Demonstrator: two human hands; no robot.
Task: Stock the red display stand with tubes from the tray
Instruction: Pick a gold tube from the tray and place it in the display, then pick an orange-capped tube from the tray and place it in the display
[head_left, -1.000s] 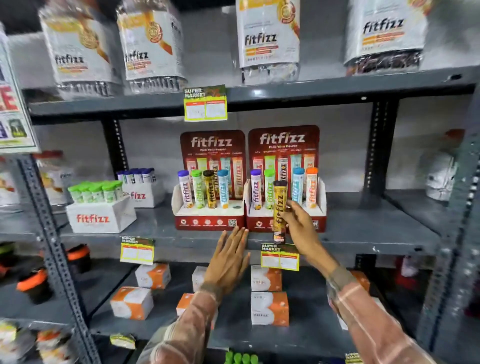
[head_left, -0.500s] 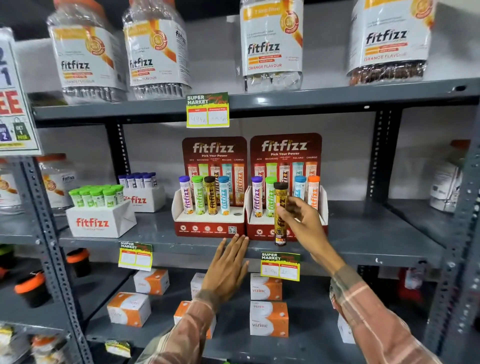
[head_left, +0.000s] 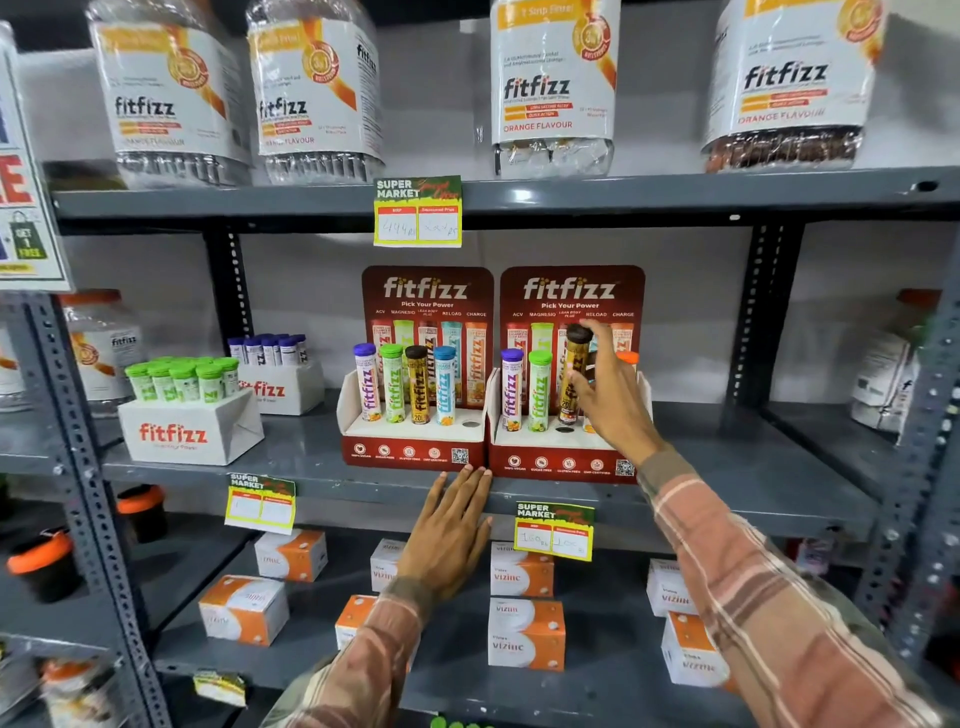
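2 red stands on the middle shelf (head_left: 779, 467). Right hand (head_left: 605, 395) has its fingers clamped on the gold tube (head_left: 571, 382), brown cap up, base just above the open hole (head_left: 564, 429) in the right stand (head_left: 563, 462), between the green tube (head_left: 539, 389) and the slots behind the hand. Left hand (head_left: 452, 530) is flat, fingers apart, holding nothing, tips at the shelf edge by the left stand (head_left: 410, 452).

Risks: tube looks slightly tilted, so the base could catch the hole rim or knock the green tube; the stand isn't braced and could slide back.

Hidden: right-side slots behind the hand; only an orange cap (head_left: 628, 357) shows. Tray cut off at the bottom.
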